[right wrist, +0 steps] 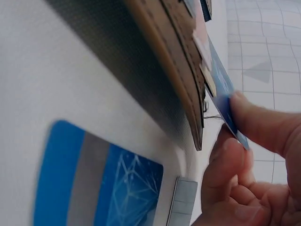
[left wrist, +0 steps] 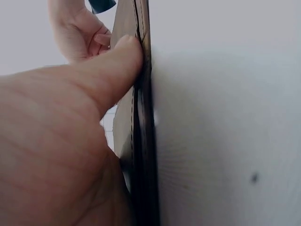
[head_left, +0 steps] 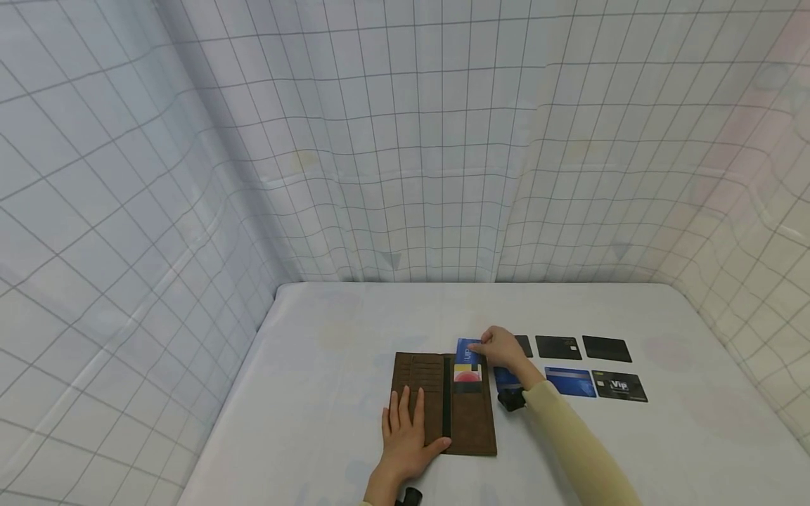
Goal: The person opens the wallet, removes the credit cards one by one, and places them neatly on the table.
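Note:
A brown wallet (head_left: pixel 473 429) lies spread out flat on the table. My left hand (head_left: pixel 405 443) rests on its left half with fingers spread, the thumb reaching across the dark centre fold; the left wrist view shows that thumb (left wrist: pixel 120 59) on the wallet's edge. At the top of the right half, my right hand (head_left: pixel 503 350) pinches a blue VIP card (head_left: pixel 463 348) between thumb and fingers. The card's lower end meets several cards (head_left: pixel 467 377) held in the right-hand slots; how deep it sits is unclear. In the right wrist view, the pinched card (right wrist: pixel 225 101) tilts beside the slots.
Right of the wallet lie more cards in two rows: black ones (head_left: pixel 557 347) (head_left: pixel 606 348) behind, a blue card (head_left: pixel 571 382) and a black Vip card (head_left: pixel 620 386) in front. Another blue card (head_left: pixel 506 379) is partly under my right wrist. Gridded white curtains (head_left: pixel 405 176) surround the table.

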Demonstrator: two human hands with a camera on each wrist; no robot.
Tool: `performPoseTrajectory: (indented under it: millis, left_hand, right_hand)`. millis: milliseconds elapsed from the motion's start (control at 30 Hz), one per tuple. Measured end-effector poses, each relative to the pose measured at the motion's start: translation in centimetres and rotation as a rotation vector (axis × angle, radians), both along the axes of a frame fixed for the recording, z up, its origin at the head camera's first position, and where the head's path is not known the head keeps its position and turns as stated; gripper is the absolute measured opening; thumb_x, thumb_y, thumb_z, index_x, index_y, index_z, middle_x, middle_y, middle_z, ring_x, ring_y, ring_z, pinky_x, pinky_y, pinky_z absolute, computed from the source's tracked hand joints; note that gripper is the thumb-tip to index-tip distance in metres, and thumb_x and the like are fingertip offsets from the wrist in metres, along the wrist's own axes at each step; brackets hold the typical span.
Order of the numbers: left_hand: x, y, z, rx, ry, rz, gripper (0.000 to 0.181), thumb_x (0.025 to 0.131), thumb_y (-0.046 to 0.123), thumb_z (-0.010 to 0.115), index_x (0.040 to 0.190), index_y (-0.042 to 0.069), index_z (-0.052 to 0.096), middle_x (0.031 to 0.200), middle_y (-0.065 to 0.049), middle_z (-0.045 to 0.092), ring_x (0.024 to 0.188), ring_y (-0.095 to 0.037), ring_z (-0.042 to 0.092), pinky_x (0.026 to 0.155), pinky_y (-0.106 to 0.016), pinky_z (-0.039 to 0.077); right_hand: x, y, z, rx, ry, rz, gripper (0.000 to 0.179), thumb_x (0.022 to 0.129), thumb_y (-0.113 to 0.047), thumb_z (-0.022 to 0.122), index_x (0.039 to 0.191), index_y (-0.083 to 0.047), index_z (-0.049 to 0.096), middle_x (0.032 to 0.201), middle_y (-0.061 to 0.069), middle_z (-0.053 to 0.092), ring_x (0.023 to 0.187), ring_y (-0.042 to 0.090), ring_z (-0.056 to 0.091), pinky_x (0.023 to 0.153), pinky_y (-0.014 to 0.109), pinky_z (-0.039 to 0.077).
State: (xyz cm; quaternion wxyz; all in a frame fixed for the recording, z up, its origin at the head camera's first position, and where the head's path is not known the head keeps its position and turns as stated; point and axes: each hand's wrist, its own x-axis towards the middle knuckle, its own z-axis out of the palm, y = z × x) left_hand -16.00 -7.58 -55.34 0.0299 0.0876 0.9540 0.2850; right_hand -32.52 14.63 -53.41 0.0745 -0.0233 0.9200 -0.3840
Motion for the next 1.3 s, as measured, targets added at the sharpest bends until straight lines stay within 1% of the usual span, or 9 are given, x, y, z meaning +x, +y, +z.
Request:
performPoseTrajectory:
  millis: [67,133,300,400,600,833,933,1067,1300]
  left_hand:
    - [0.0,0.0,0.0,0.001,-0.003,0.001,0.097,0.081,0.054,0.066,0.148,-0.001,0.023,0.151,-0.028,0.007,0.138,-0.046,-0.002,0.104,-0.063,0.000]
    - [0.1,0.0,0.0,0.002,-0.005,0.002,0.097,0.081,0.054,0.066,0.148,-0.001,0.023,0.151,-0.028,0.008,0.138,-0.046,-0.002,0.104,-0.063,0.000]
    - [0.1,0.0,-0.1,-0.007,-0.004,0.001,0.097,0.082,0.055,0.065,0.148,-0.001,0.022,0.151,-0.028,0.007,0.138,-0.046,-0.002,0.104,-0.063,0.000]
    - [0.0,0.0,-0.2,-0.012,0.001,0.000,0.097,0.081,0.056,0.065,0.148,-0.001,0.022,0.151,-0.028,0.008,0.138,-0.046,-0.001,0.104,-0.063,0.000]
    - [0.0,0.0,-0.2,-0.012,0.005,0.002,0.097,0.081,0.056,0.065,0.148,-0.001,0.022,0.151,-0.028,0.008,0.138,-0.045,-0.001,0.103,-0.063,0.001]
    - [0.0,-0.1,-0.3,-0.007,0.004,-0.004,0.097,0.082,0.056,0.064,0.148,-0.001,0.021,0.151,-0.028,0.007,0.138,-0.046,-0.002,0.103,-0.063,0.000]
    - [0.0,-0.1,-0.4,-0.006,0.002,-0.003,0.097,0.082,0.056,0.064,0.148,-0.001,0.021,0.151,-0.027,0.007,0.138,-0.046,-0.002,0.103,-0.063,0.000]
    - [-0.1,-0.1,-0.4,-0.009,0.003,-0.002,0.098,0.081,0.056,0.064,0.148,0.000,0.021,0.151,-0.027,0.007,0.138,-0.045,-0.002,0.103,-0.064,0.000]
    - [-0.1,-0.1,-0.6,-0.003,-0.008,-0.011,0.098,0.082,0.057,0.063,0.149,0.000,0.019,0.152,-0.027,0.006,0.138,-0.045,-0.003,0.104,-0.063,-0.001]
  right_hand:
    - [0.0,0.1,0.2,-0.010,0.004,-0.025,0.034,0.085,-0.029,0.072,0.091,0.000,0.055,0.075,0.007,0.053,0.065,0.020,0.051,0.057,0.031,0.041]
    - [0.0,0.2,0.4,-0.019,0.009,-0.031,0.033,0.086,-0.029,0.071,0.092,-0.001,0.054,0.075,0.007,0.054,0.064,0.019,0.053,0.057,0.031,0.042]
    - [-0.1,0.7,0.5,-0.061,0.004,0.015,0.030,0.087,-0.025,0.071,0.092,-0.002,0.052,0.075,0.007,0.058,0.061,0.018,0.056,0.056,0.030,0.045]
    - [-0.2,1.1,0.5,-0.093,-0.001,0.041,0.028,0.086,-0.022,0.071,0.093,-0.002,0.052,0.076,0.008,0.060,0.062,0.018,0.055,0.056,0.030,0.046]
    - [-0.4,2.1,0.5,-0.105,0.014,0.089,0.027,0.085,-0.019,0.072,0.094,-0.002,0.053,0.077,0.007,0.060,0.064,0.018,0.057,0.056,0.031,0.047]
    - [-0.3,2.9,0.1,-0.156,-0.013,0.065,0.028,0.085,-0.018,0.072,0.102,-0.001,0.056,0.076,0.006,0.061,0.064,0.017,0.056,0.056,0.030,0.045]
    - [-0.2,3.1,0.1,-0.169,-0.019,0.070,0.028,0.086,-0.018,0.071,0.104,-0.001,0.057,0.075,0.005,0.060,0.063,0.017,0.055,0.055,0.029,0.044]
    - [-0.1,3.4,-0.1,-0.201,-0.026,0.087,0.025,0.087,-0.016,0.070,0.103,-0.003,0.056,0.071,0.004,0.062,0.060,0.017,0.054,0.053,0.029,0.044]
    - [0.1,4.0,0.0,-0.212,-0.031,0.068,0.020,0.086,-0.016,0.070,0.096,-0.005,0.056,0.068,0.004,0.063,0.057,0.017,0.054,0.053,0.030,0.044]
